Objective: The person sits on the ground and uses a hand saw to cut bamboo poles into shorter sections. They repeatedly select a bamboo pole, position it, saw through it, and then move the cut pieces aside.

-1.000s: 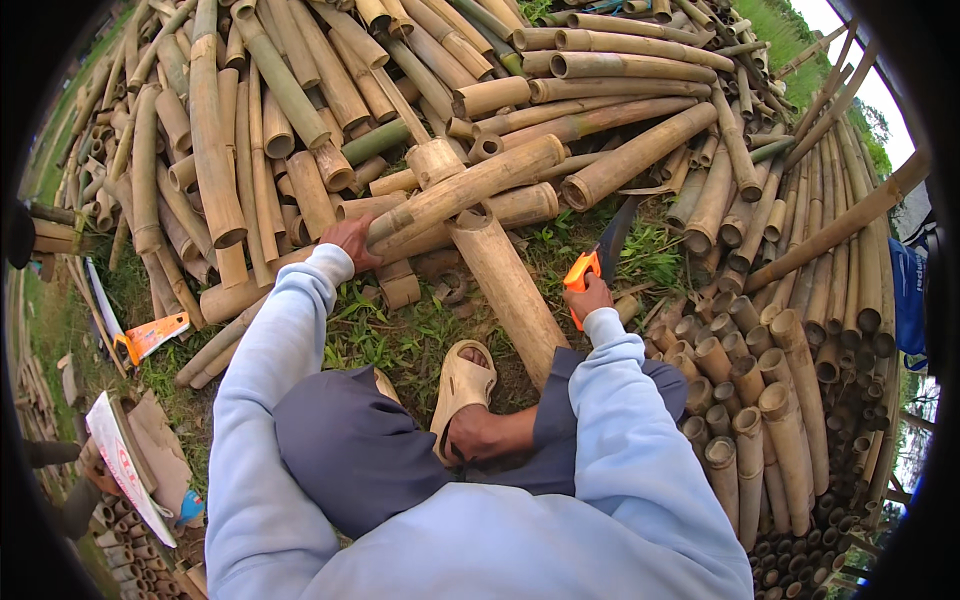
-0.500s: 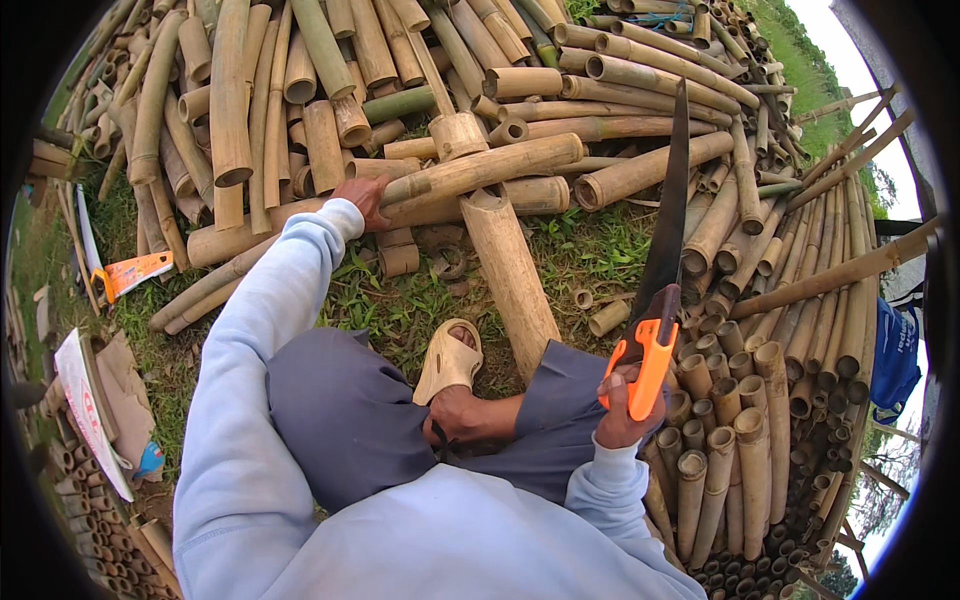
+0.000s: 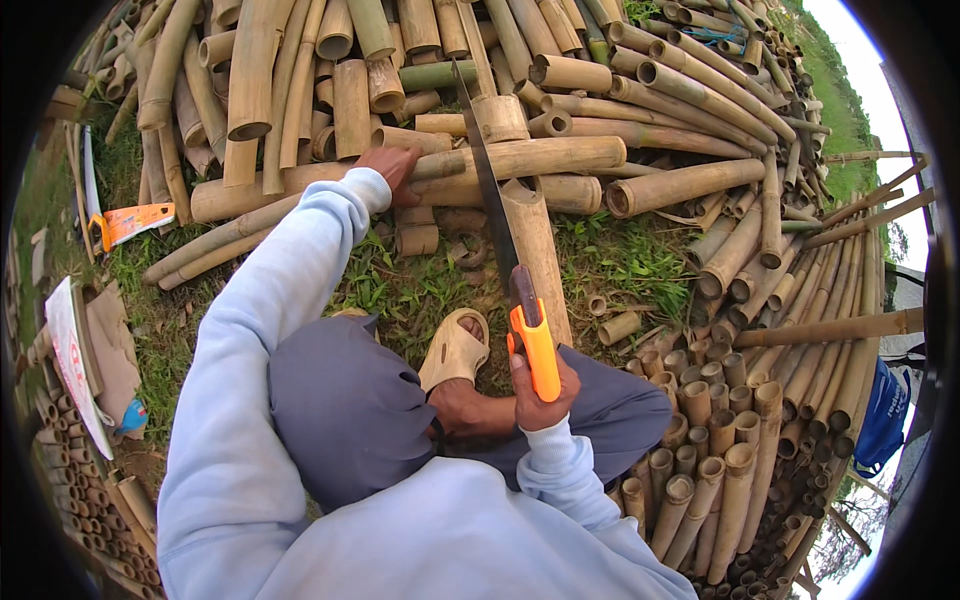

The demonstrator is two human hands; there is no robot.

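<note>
My left hand (image 3: 393, 172) is closed round the left part of a bamboo pole (image 3: 565, 153), which lies crosswise in front of me. The pole rests over a thick upright-slanting bamboo post (image 3: 535, 235) that runs down toward my right leg. In my right hand (image 3: 547, 392) is a handsaw (image 3: 488, 185), gripped by its orange handle. Its long dark blade points away from me and crosses the pole just right of my left hand. Whether the teeth touch the bamboo I cannot tell.
Cut bamboo lengths (image 3: 350, 110) are heaped along the far side. More bamboo tubes (image 3: 715, 480) stand bundled at the right. A second orange-handled saw (image 3: 135, 222) lies at the left, near a white board (image 3: 78, 360). Short offcuts (image 3: 619, 328) lie on the grass.
My right hand has swung the saw leftward, from right of the post to across the bamboo pole. My left hand keeps its grip on the pole. The view has shifted slightly.
</note>
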